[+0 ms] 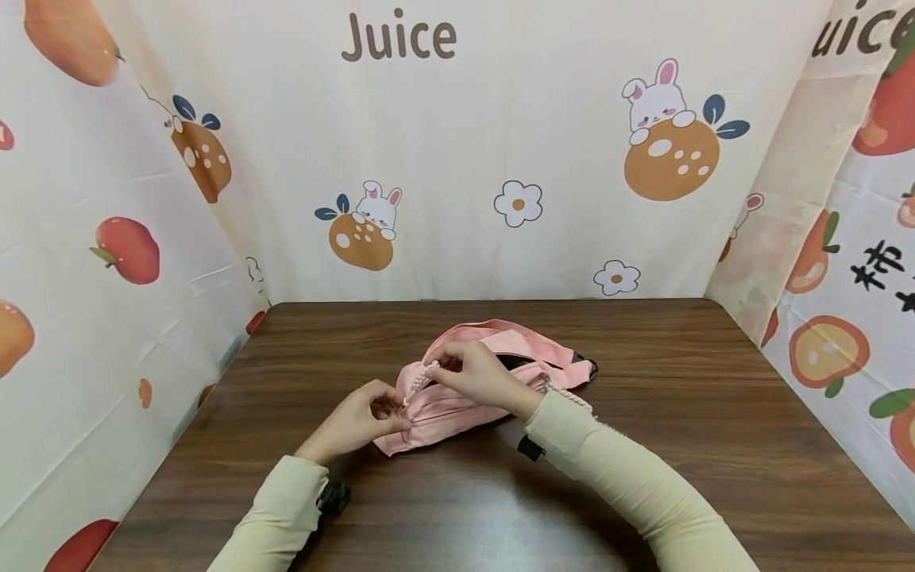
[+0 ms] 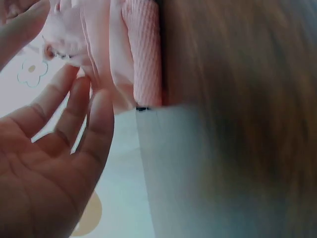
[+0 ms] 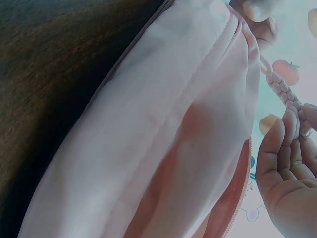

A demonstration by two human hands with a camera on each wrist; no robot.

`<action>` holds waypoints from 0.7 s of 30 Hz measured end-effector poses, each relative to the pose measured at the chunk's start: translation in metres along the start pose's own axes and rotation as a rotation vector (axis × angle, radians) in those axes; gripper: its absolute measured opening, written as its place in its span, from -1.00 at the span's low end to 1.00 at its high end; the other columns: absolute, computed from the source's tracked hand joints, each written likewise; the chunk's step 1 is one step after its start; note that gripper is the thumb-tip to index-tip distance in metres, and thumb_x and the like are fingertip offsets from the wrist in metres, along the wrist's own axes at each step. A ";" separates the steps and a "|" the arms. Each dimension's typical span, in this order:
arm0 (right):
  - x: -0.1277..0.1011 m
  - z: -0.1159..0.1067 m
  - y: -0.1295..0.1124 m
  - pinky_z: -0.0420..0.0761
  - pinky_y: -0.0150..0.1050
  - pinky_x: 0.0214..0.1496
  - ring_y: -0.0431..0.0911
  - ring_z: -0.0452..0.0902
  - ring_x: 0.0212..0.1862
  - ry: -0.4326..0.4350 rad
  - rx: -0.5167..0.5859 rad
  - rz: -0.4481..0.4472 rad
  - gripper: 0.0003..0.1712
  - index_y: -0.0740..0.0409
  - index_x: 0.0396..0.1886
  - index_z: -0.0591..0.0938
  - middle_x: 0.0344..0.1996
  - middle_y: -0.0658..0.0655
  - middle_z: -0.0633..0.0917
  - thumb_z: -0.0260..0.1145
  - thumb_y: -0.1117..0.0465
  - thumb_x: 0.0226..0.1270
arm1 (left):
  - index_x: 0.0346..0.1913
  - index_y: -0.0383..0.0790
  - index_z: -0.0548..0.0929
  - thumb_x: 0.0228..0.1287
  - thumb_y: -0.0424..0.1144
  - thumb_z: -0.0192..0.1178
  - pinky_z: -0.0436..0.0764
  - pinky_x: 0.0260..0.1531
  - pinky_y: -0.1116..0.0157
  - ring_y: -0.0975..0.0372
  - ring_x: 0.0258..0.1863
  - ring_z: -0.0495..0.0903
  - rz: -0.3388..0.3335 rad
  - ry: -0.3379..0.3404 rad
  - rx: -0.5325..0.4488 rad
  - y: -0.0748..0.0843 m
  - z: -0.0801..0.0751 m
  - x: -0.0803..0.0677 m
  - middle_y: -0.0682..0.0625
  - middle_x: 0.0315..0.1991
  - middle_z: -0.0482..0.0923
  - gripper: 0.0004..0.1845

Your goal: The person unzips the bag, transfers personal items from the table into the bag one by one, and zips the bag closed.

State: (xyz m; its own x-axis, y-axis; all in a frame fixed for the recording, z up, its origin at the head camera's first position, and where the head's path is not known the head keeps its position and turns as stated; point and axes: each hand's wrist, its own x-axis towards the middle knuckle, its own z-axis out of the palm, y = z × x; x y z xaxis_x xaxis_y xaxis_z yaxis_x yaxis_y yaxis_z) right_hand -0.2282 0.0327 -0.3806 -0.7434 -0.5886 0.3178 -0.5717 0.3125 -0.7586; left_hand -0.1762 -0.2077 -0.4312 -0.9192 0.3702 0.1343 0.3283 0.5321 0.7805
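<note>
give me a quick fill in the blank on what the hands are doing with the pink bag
1. The right hand pinches a braided ____ on the pink bag.
2. The bag lies on a ____ wooden table.
3. The left hand touches the bag's ____ end.
4. The backdrop reads ____.

Missing words: cord; dark; left; Juice

A makeshift recording booth, not a lived-in room: a dark wood-grain table [image 1: 715,413] is walled on three sides by a cartoon curtain [image 1: 500,143] printed with rabbits, oranges, flowers and "Juice".
</note>
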 end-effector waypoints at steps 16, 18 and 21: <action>-0.002 -0.004 0.005 0.51 -0.41 -0.32 -0.28 0.49 -0.41 0.015 0.003 0.045 -0.90 0.06 -0.22 0.72 -0.44 -0.03 0.68 0.35 0.21 0.30 | -0.30 -0.19 0.67 0.08 -0.27 0.45 0.59 -0.33 0.44 0.37 -0.39 0.57 -0.005 0.053 0.041 0.005 0.005 0.005 0.02 -0.38 0.62 -0.83; -0.003 -0.006 0.006 0.52 -0.41 -0.32 -0.28 0.50 -0.41 0.018 0.008 0.049 -0.92 0.05 -0.24 0.72 -0.44 -0.03 0.69 0.35 0.22 0.30 | -0.31 -0.21 0.67 0.09 -0.27 0.44 0.59 -0.34 0.44 0.39 -0.40 0.56 -0.005 0.049 0.034 0.004 0.005 0.005 0.01 -0.39 0.63 -0.84; -0.003 -0.009 0.007 0.51 -0.41 -0.32 -0.28 0.50 -0.42 0.018 0.008 0.052 -0.92 0.05 -0.25 0.73 -0.44 -0.03 0.69 0.35 0.22 0.30 | -0.32 -0.23 0.67 0.09 -0.29 0.43 0.58 -0.35 0.44 0.39 -0.41 0.56 -0.008 0.041 0.033 0.003 0.006 0.005 0.00 -0.40 0.63 -0.85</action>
State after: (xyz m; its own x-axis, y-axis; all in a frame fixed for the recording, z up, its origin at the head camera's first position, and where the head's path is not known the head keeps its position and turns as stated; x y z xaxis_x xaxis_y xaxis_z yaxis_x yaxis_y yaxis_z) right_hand -0.2333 0.0431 -0.3819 -0.7782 -0.5582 0.2878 -0.5293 0.3362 -0.7790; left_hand -0.1789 -0.1997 -0.4311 -0.9300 0.3341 0.1535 0.3268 0.5601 0.7613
